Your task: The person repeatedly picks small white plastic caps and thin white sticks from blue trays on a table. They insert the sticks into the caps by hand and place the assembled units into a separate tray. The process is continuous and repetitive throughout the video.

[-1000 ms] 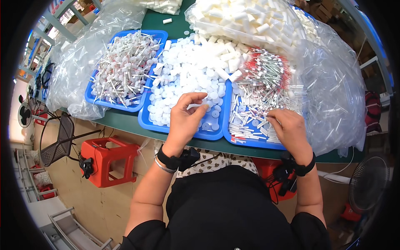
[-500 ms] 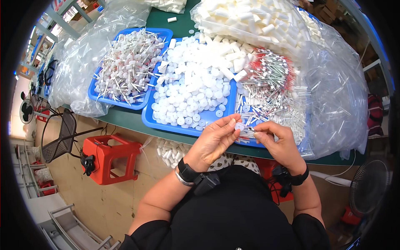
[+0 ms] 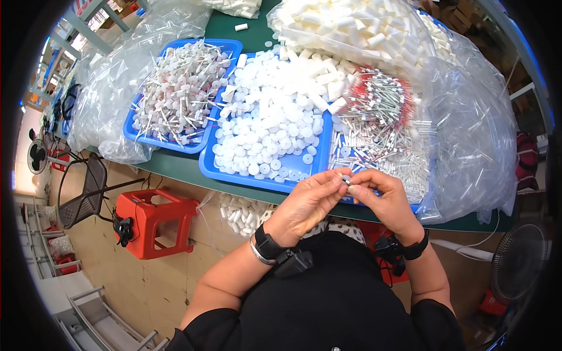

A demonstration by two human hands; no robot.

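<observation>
My left hand (image 3: 305, 205) pinches a small translucent white plastic disc (image 3: 345, 176) by its edge, over the front rim of the right-hand tray. The fingertips of my right hand (image 3: 387, 200) meet it there, closed on a thin stick-like piece that is mostly hidden. Whether the stick sits inside the disc's hole or only against it, I cannot tell. Many loose discs (image 3: 257, 143) fill the blue middle tray (image 3: 234, 177) beside my left hand. Beyond my right hand lie thin white sticks (image 3: 374, 137) and a heap of red-and-white ones (image 3: 383, 96).
A blue tray (image 3: 130, 130) at the left holds sticks with discs on them. White foam cylinders (image 3: 357, 26) fill a clear bag at the back. Plastic sheeting (image 3: 468, 140) lies at the right, a red stool (image 3: 155, 219) stands left below the green table (image 3: 184, 168).
Both hands have come closer together and slightly lower. The disc and the stick piece now meet between the fingertips, more covered than before.
</observation>
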